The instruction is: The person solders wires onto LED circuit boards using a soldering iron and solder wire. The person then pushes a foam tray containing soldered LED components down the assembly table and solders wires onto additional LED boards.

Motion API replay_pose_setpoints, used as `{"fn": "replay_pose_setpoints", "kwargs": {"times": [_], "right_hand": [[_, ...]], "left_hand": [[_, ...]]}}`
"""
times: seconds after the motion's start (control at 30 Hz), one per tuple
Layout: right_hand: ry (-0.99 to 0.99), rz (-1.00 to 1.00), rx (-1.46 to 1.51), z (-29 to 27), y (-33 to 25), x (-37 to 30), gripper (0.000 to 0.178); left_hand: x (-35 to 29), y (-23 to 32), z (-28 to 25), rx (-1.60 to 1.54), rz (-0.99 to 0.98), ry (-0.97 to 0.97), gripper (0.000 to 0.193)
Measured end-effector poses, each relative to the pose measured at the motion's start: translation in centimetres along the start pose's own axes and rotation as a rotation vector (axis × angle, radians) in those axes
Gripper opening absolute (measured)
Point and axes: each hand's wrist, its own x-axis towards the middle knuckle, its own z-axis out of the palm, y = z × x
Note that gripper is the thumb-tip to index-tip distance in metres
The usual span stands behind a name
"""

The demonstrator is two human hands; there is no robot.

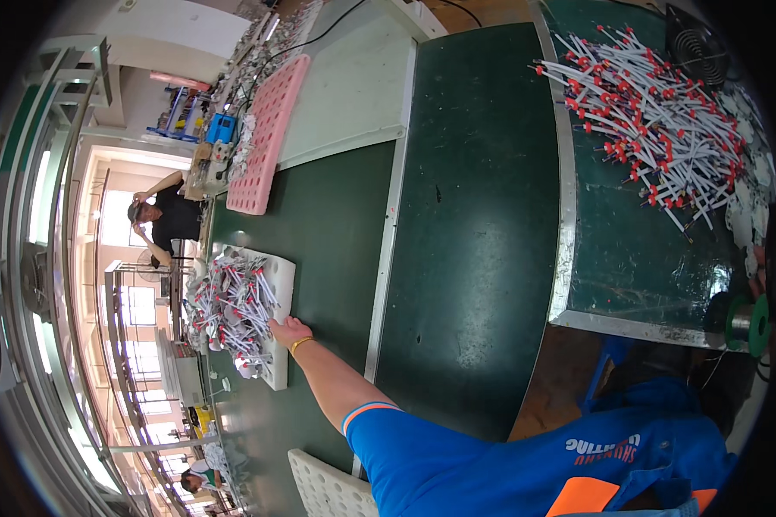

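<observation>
My left hand (pixel 291 331), with a yellow bangle at the wrist, stretches across the dark green bench. Its fingers are curled at the edge of a white foam tray (pixel 281 297). Heaped on that tray are several thin white tubes with red ends (pixel 237 303), partly among greyish wrapping. At the right rim a small skin-coloured patch, apparently my right hand (pixel 758 269), shows beside the green-flanged wire spool (pixel 758 326); its fingers cannot be made out. A large loose pile of white rods with red collars and dark tips (pixel 651 121) lies on the right-hand table.
A pink tray with holes (pixel 272 133) lies beyond the foam tray; another white holed tray (pixel 332 487) is near the lower edge. Metal strips (pixel 388 250) border the bench sections. A co-worker in black (pixel 177 215) is at far left, arms raised. A black fan-like grille (pixel 697 47) stands at upper right.
</observation>
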Motion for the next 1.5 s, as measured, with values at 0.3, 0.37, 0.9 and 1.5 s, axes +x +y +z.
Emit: {"fn": "replay_pose_setpoints", "kwargs": {"times": [0.3, 0.37, 0.9, 1.5], "right_hand": [[0.234, -0.08, -0.211, 1.4, 1.2, -3.1, 0.051], [0.231, -0.084, -0.255, -2.1, 4.2, 0.6, 0.052], [-0.098, -0.387, -0.074, -9.6, 10.0, 5.4, 0.045], [-0.083, -1.189, -1.061, -4.7, 3.5, -0.5, 0.029]], "left_hand": [[-0.2, -1.3, -0.6, 0.403, 0.153, -0.141, 0.055], [-0.1, 0.7, -2.4, 0.593, 0.139, -0.096, 0.067], [-27.7, 9.2, -11.8, 1.68, 0.368, -0.401, 0.094], [-42.4, 6.5, -17.9, 1.694, 0.443, -0.562, 0.101]]}}
